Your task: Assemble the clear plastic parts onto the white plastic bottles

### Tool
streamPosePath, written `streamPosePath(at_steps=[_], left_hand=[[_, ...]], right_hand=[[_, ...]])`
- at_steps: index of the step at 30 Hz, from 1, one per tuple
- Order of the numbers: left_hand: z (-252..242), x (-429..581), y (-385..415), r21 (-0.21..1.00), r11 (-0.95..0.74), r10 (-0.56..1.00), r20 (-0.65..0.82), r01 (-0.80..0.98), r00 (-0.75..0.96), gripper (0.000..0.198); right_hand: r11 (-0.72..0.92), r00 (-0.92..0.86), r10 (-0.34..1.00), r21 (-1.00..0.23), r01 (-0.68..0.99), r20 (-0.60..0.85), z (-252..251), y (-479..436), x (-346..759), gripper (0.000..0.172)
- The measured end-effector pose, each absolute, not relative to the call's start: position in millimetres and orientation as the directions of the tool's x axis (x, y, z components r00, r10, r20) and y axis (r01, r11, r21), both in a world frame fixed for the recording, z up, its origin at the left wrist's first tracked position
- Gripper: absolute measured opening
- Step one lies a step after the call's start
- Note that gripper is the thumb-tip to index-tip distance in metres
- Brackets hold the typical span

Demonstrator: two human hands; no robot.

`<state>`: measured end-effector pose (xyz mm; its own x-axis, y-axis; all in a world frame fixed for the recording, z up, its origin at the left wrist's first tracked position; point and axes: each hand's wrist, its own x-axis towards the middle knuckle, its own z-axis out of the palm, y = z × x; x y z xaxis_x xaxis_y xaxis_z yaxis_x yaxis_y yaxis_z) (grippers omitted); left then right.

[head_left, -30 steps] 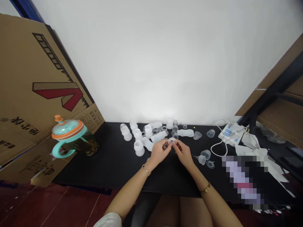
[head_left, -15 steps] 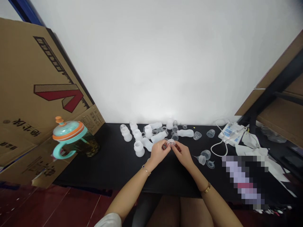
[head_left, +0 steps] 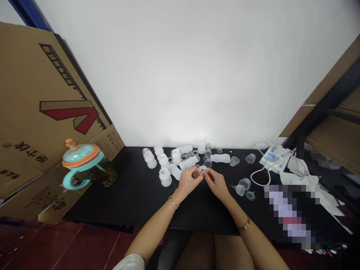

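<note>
Both hands meet over the middle of the black table, pinching a small whitish bottle collar ring [head_left: 203,170] between them. My left hand [head_left: 189,183] grips its left side, fingers closed. On the other side, my right hand [head_left: 217,184] is closed on it too, thumb and fingertips at the edge. Fingers hide the ring's lower part. Just beyond lie white bottle bodies [head_left: 189,162] and clear caps [head_left: 208,162]. A wide-necked white bottle [head_left: 165,177] stands upright left of my left hand. To the right of my right hand lie a clear nipple [head_left: 250,195] and a frosted cup-like piece [head_left: 240,190].
A teal-handled pitcher [head_left: 84,165] of dark liquid stands at the left, before a large cardboard box [head_left: 42,93]. At the right are a white cable [head_left: 258,183], a blue-and-white packet [head_left: 274,159], crumpled paper [head_left: 299,178] and a blurred-out patch. A white wall closes the back.
The ring has tilted slightly between my fingertips, showing more of its opening. Both hands stay in nearly the same place.
</note>
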<state>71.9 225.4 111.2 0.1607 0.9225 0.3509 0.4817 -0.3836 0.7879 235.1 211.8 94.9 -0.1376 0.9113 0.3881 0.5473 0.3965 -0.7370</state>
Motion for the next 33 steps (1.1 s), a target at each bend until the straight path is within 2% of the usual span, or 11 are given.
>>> streamPosePath(at_steps=[33], left_hand=[[105.5, 70.9, 227.8, 0.776, -0.404, 0.913, 0.371, 0.485, 0.166, 0.029]], right_hand=[[0.439, -0.148, 0.887, -0.696, 0.568, 0.438, 95.0, 211.3, 234.8, 0.031]])
